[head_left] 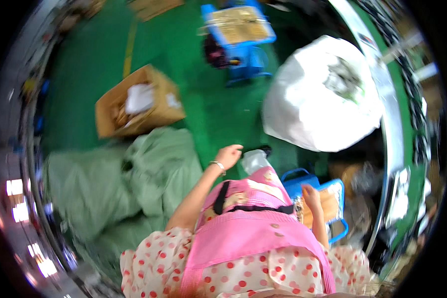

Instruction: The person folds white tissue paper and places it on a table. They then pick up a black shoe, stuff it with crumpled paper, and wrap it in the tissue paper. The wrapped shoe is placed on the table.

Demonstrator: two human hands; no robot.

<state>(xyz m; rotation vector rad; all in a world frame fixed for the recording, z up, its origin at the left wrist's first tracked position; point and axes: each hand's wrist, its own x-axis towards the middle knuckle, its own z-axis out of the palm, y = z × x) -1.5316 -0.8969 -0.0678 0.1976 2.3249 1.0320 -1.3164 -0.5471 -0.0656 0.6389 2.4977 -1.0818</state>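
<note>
Just right of the loosely open, empty left hand (pixel 228 156) lies a clear plastic bottle (pixel 254 161), nearer it; right hand (pixel 311 196) rests flat in a blue plastic basket (pixel 332 187).

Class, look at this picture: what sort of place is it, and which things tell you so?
Probably a factory or workshop floor: a green painted floor, an open cardboard box of parts, blue crates, and a big white sack beside a long metal workbench.
</note>
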